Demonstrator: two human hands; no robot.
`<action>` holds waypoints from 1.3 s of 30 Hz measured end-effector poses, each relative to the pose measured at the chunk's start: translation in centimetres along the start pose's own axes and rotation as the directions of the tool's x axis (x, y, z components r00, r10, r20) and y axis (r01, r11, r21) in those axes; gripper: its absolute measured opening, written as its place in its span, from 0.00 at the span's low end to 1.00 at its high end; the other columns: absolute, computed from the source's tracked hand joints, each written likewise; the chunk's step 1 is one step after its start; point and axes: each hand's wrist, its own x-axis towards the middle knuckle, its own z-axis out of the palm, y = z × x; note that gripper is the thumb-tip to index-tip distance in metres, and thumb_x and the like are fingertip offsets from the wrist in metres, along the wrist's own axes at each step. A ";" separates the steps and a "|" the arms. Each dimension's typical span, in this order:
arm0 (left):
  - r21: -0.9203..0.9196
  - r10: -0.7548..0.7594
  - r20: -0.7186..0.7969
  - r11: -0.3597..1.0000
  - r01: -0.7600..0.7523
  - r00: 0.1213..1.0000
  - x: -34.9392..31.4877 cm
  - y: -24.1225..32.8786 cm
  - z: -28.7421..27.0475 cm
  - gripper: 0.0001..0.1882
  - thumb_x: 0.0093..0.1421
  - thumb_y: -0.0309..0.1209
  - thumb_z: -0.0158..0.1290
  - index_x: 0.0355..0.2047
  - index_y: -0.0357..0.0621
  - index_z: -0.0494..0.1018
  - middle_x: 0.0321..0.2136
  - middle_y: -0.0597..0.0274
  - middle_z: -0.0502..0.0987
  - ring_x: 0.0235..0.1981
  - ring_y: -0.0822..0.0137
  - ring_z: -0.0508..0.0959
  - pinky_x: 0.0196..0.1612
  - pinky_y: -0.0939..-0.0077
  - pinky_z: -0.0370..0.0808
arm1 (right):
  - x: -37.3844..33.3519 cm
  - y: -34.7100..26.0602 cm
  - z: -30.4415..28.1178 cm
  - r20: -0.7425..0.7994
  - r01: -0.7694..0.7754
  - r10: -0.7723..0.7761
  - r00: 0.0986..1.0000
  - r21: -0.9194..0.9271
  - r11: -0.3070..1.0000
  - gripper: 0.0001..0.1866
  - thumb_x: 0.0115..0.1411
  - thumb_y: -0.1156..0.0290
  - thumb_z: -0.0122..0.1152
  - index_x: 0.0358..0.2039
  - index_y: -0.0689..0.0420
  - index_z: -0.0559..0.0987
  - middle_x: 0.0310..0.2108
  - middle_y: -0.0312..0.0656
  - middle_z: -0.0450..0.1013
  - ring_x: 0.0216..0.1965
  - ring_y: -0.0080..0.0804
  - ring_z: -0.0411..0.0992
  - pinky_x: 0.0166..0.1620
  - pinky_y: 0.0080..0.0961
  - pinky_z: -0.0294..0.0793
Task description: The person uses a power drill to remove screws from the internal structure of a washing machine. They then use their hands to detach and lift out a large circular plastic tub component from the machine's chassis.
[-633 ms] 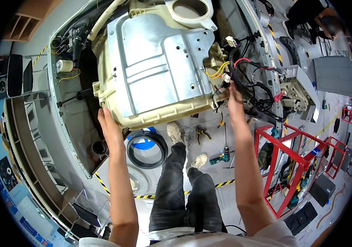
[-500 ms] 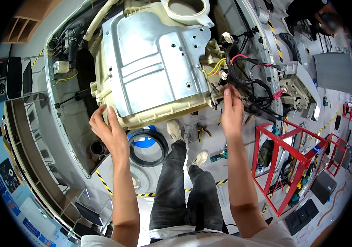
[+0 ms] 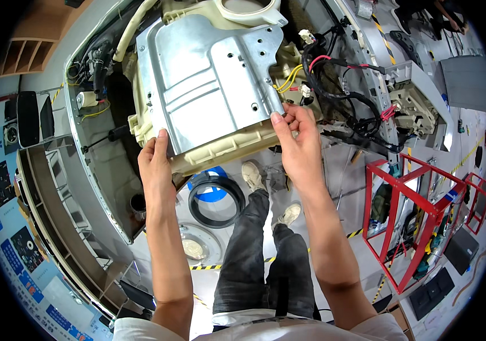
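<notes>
A silvery sheet-metal plate [image 3: 203, 85] with stamped ribs and holes lies over a cream plastic housing [image 3: 226, 146] inside an open metal cabinet. My left hand [image 3: 156, 165] is closed on the plate's near left corner, with the thumb on its edge. At the near right corner, my right hand [image 3: 300, 142] pinches the plate with the thumb on top and the fingers curled. Fingertips under the edge are partly hidden. Beside my right hand hang yellow wires [image 3: 291, 78] and a white connector [image 3: 305, 91].
A black wiring bundle [image 3: 362, 102] runs along the cabinet's right side by a detached grey panel [image 3: 424, 96]. On the floor lie a black rubber ring [image 3: 241, 202] and a round pale part [image 3: 212, 244]. A red metal frame [image 3: 393, 204] stands to the right.
Both hands have moved onto the plate's near corners and closed on them; my right hand came left from beside the wires. The view has shifted slightly.
</notes>
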 end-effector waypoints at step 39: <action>0.853 0.993 0.068 -0.106 -0.511 -0.092 1.1 -13.9 1.3 0.30 0.65 0.40 0.48 0.61 0.33 0.60 0.57 0.42 0.67 0.60 0.48 0.65 0.63 0.59 0.59 | 3.7 11.1 -2.4 0.109 0.899 -0.989 0.096 -0.437 0.039 0.33 0.55 0.64 0.67 0.59 0.59 0.65 0.53 0.50 0.64 0.55 0.47 0.66 0.56 0.36 0.67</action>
